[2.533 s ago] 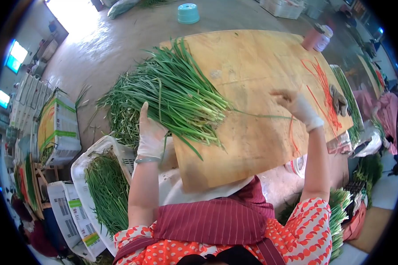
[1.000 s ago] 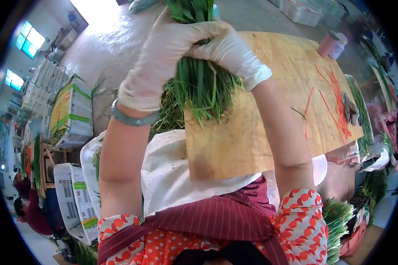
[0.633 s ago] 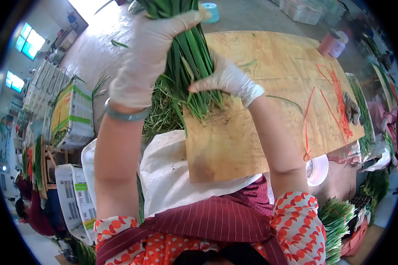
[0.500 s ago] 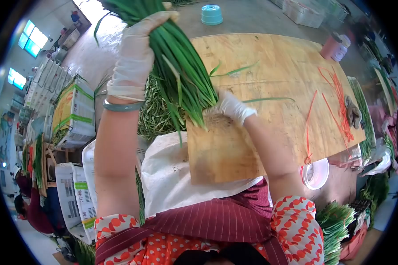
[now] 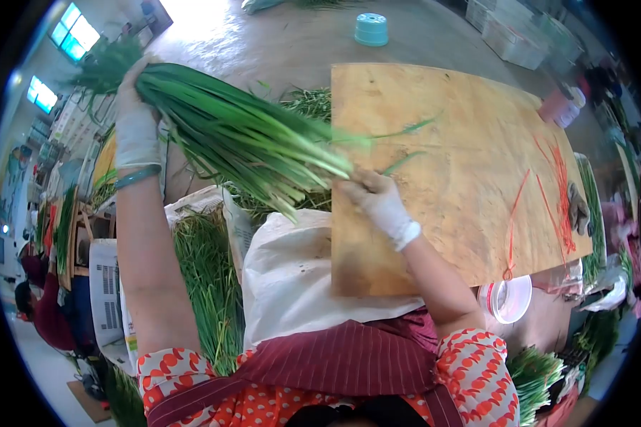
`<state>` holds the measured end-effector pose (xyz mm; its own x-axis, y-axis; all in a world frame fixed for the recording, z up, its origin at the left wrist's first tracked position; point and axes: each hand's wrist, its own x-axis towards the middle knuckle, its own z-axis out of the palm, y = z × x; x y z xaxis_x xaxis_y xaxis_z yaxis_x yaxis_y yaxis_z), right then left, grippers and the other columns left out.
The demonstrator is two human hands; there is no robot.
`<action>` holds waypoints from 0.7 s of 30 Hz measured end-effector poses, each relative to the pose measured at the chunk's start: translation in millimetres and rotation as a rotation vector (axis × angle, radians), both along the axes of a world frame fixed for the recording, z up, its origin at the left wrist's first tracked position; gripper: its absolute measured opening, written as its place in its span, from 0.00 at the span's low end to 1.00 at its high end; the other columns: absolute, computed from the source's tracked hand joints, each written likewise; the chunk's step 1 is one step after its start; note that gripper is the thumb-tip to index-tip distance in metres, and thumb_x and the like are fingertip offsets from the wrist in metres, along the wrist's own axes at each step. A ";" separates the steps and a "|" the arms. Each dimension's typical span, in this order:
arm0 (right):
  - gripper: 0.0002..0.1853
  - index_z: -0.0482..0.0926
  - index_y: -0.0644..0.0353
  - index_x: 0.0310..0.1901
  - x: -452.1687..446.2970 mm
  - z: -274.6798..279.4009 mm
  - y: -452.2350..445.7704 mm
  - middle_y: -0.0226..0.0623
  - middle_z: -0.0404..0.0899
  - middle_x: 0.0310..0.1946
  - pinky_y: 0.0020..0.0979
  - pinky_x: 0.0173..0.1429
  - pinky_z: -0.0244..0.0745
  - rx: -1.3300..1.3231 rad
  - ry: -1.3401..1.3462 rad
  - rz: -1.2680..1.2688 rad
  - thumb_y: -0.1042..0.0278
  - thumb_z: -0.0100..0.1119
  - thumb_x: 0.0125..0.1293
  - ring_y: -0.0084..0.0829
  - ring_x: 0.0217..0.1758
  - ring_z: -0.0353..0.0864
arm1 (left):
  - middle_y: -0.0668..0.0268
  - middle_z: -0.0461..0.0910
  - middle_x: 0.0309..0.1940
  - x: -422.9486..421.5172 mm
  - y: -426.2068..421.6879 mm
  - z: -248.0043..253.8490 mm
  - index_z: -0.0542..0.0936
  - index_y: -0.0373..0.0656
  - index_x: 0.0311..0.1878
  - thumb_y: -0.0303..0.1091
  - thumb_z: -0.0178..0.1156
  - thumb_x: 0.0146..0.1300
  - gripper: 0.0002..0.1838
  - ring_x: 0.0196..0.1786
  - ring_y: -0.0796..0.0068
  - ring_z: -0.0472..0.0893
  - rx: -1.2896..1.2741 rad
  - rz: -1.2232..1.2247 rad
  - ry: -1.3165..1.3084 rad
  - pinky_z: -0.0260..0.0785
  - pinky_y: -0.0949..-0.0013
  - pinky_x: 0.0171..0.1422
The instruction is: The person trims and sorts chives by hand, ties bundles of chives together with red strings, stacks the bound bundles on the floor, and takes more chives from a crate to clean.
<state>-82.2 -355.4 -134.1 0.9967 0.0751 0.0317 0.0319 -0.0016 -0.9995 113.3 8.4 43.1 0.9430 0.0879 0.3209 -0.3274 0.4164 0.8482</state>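
My left hand (image 5: pixel 134 89), in a white glove and with a bangle at the wrist, is closed round the leafy part of a big bunch of garlic chives (image 5: pixel 238 135). The bunch is tilted, its pale cut ends pointing right and down over the board's left edge. My right hand (image 5: pixel 379 203), gloved too, is at those ends with its fingers curled together. Whether a stalk is pinched in them I cannot make out. Loose green leaves (image 5: pixel 404 162) lie on the wooden board (image 5: pixel 463 213) just beyond the right hand.
Orange ties (image 5: pixel 564 206) and a dark glove (image 5: pixel 578 210) lie at the board's right side, with a pink container (image 5: pixel 559 107) at its far corner. Below left stands a crate of chives (image 5: pixel 206 277). A white bucket (image 5: pixel 509 299) is under the right edge. A person (image 5: pixel 50 313) works far left.
My left hand has swung the bunch left, and it now lies flatter, with its leaves fanned out. The right hand has moved slightly right and down. The whole view has shifted a little.
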 end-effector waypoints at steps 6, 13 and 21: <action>0.17 0.78 0.57 0.46 17.1 -36.7 -37.4 0.21 0.72 0.20 0.16 0.23 0.58 0.281 0.085 -0.333 0.51 0.55 0.66 0.13 0.19 0.64 | 0.56 0.80 0.41 -33.7 75.3 5.7 0.76 0.34 0.46 0.22 0.58 0.57 0.12 0.43 0.65 0.80 -0.221 0.256 0.115 0.77 0.63 0.46; 0.23 0.71 0.55 0.54 86.9 4.1 62.3 0.27 0.68 0.31 0.19 0.30 0.63 0.527 0.109 0.104 0.48 0.57 0.64 0.18 0.26 0.65 | 0.57 0.73 0.52 -103.8 26.9 -10.5 0.68 0.38 0.60 0.13 0.47 0.58 0.25 0.49 0.64 0.77 0.416 0.654 -0.175 0.76 0.63 0.51; 0.22 0.74 0.61 0.50 99.1 126.5 77.9 0.45 0.78 0.45 0.32 0.41 0.81 0.449 0.259 0.255 0.56 0.65 0.59 0.33 0.41 0.82 | 0.54 0.76 0.53 -129.4 42.5 -56.3 0.76 0.40 0.51 0.34 0.58 0.62 0.15 0.54 0.62 0.76 -0.120 0.000 0.189 0.73 0.59 0.57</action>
<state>16.9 -277.4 -7.6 0.9284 0.3494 -0.1266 -0.2702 0.4005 -0.8756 -16.1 50.9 -13.2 0.9854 0.1147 0.1261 -0.1676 0.5180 0.8388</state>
